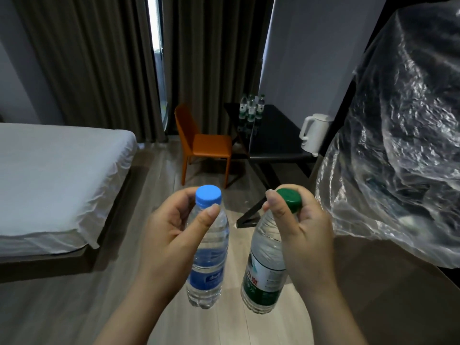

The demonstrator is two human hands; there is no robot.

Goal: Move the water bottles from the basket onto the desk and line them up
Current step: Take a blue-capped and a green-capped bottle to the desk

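My left hand [169,235] pinches the neck of a clear water bottle with a blue cap and blue label [207,257], held upright over the floor. My right hand [306,235] grips the neck of a second bottle with a green cap and green label [265,270], tilted slightly. The two bottles hang side by side, apart. Far ahead stands a black desk [273,138], and several green-labelled bottles [252,108] are grouped at its back edge. No basket is in view.
A white kettle [314,133] sits on the desk's right end. An orange chair [201,145] stands left of the desk. A bed with white sheets [54,180] fills the left. Crinkled clear plastic [403,145] hangs close on the right. Curtains cover the far wall.
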